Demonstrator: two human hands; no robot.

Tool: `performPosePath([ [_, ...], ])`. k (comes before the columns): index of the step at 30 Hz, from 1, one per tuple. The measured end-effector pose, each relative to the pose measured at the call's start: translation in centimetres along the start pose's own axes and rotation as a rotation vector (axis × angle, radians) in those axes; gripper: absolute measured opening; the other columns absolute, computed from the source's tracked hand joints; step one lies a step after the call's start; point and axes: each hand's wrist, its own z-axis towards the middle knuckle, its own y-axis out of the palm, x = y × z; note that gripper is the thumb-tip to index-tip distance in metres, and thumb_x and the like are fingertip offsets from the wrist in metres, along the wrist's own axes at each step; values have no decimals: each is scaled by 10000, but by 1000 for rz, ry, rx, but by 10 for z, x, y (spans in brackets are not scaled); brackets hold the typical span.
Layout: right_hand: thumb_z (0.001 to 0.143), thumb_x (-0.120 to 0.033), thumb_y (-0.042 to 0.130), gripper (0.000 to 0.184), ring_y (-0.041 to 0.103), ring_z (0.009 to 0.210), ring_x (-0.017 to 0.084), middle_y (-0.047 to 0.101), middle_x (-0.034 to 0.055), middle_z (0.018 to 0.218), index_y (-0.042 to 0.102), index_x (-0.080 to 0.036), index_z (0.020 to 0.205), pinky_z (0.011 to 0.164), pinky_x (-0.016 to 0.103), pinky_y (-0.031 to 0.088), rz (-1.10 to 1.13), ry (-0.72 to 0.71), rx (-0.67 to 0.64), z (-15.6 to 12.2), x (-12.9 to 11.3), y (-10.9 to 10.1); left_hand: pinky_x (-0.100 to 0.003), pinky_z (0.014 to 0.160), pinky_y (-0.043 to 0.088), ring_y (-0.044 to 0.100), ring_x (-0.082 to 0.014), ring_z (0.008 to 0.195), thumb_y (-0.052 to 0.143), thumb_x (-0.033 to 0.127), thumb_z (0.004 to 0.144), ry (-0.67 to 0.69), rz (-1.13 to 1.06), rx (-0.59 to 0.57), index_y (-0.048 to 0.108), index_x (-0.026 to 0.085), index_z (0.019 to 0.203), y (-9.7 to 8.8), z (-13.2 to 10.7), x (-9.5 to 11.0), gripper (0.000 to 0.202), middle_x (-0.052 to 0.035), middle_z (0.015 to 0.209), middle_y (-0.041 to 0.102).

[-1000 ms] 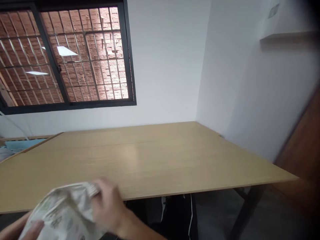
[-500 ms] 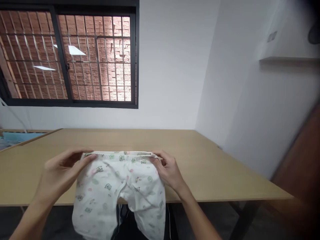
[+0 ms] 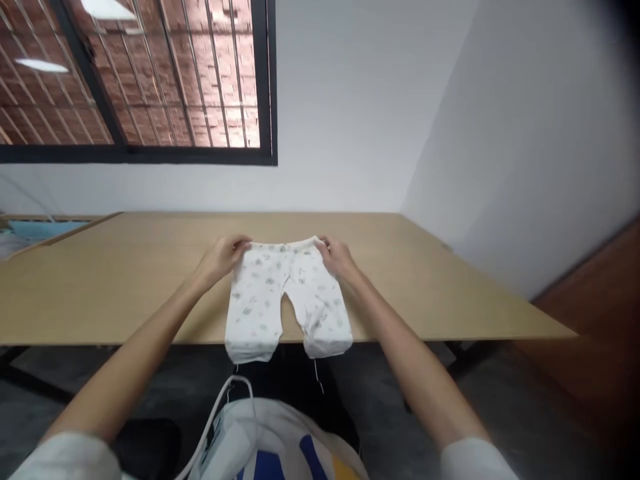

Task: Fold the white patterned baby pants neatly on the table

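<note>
A small pair of white pants [image 3: 260,287] with a pale animal print is stretched out over the wooden table [image 3: 150,280]. Its waistband faces the far side, and the leg ends hang past the table's near edge. My left hand [image 3: 229,257] pinches the left corner of the waistband. At the right corner, my right hand [image 3: 337,257] grips the band between thumb and fingers. Thin loose threads dangle below both leg ends.
A barred window [image 3: 175,80] is set in the white wall behind the table. At the far left lies a light blue item [image 3: 37,230] beside a wooden edge. A white cable [image 3: 215,407] loops near my shirt, and a dark chair [image 3: 147,447] stands low at left.
Both hands have reached forward with the pants, carrying them away from my body and down onto the table. The view has tilted downward, showing my shirt and the cable.
</note>
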Motion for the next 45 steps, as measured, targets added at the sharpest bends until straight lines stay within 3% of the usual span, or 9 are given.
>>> performPosePath([
  [2, 999, -255, 451, 285, 632, 931, 234, 698, 107, 1035, 605, -160, 1219, 809, 312, 461, 6, 42, -69, 8, 21, 23, -329, 843, 494, 665, -201, 886, 569, 250, 927, -38, -1, -81, 727, 201, 948, 28, 19, -22, 167, -32, 968, 749],
  [5, 1010, -216, 423, 292, 629, 966, 239, 701, 104, 1065, 595, -187, 1244, 823, 315, 451, -16, 63, -158, 7, 41, 48, -355, 829, 519, 654, -176, 831, 597, 276, 955, -108, -21, -159, 689, 167, 920, 64, 35, -51, 148, -26, 901, 714],
  [13, 1045, -212, 362, 235, 608, 949, 221, 666, 92, 1076, 578, -208, 1136, 803, 303, 422, -166, 72, -241, 9, 73, 74, -398, 864, 549, 652, -178, 893, 601, 384, 986, -205, -86, -171, 653, 151, 972, 129, 48, -93, 239, -39, 984, 675],
  [20, 1031, -197, 385, 211, 533, 1066, 259, 620, 129, 1129, 589, -170, 1080, 938, 372, 367, -284, 82, -235, 54, 108, 102, -436, 906, 535, 639, -210, 988, 592, 395, 987, -259, -93, -130, 627, 166, 1134, 164, 83, -126, 275, -62, 1098, 654],
  [28, 1025, -192, 378, 227, 546, 1055, 254, 638, 124, 1115, 604, -181, 1049, 927, 380, 346, -294, 89, -248, 102, 150, 126, -440, 927, 519, 621, -215, 1021, 594, 358, 985, -244, -67, -81, 642, 161, 1033, 190, 134, -143, 208, -51, 1054, 652],
  [33, 987, -217, 424, 199, 576, 1049, 245, 667, 100, 1088, 621, -198, 1002, 937, 381, 352, -221, 111, -243, 112, 171, 137, -522, 993, 456, 548, -265, 1120, 469, 265, 1005, -182, -29, -48, 619, 181, 1115, 195, 132, -107, 204, -104, 1182, 579],
  [37, 958, -246, 420, 230, 587, 1098, 266, 671, 111, 1120, 610, -200, 1078, 958, 404, 361, -143, 174, -181, 111, 182, 144, -423, 980, 492, 557, -241, 1138, 453, 254, 1000, -20, -117, -162, 575, 260, 1238, 182, 91, -39, 267, -90, 1196, 589],
  [41, 956, -323, 396, 274, 617, 1040, 298, 685, 126, 1048, 600, -203, 1094, 959, 442, 381, -57, 242, -131, 111, 192, 147, -331, 934, 523, 600, -201, 1070, 539, 170, 953, 71, -224, -343, 575, 256, 1186, 174, 41, 27, 251, -56, 1122, 636],
  [45, 942, -388, 392, 298, 640, 887, 302, 681, 119, 888, 604, -208, 1047, 914, 459, 420, 18, 297, -91, 112, 197, 147, -245, 780, 535, 652, -145, 834, 719, 319, 907, 306, -135, -413, 625, 278, 1057, 209, -3, 50, 181, 18, 911, 677],
])
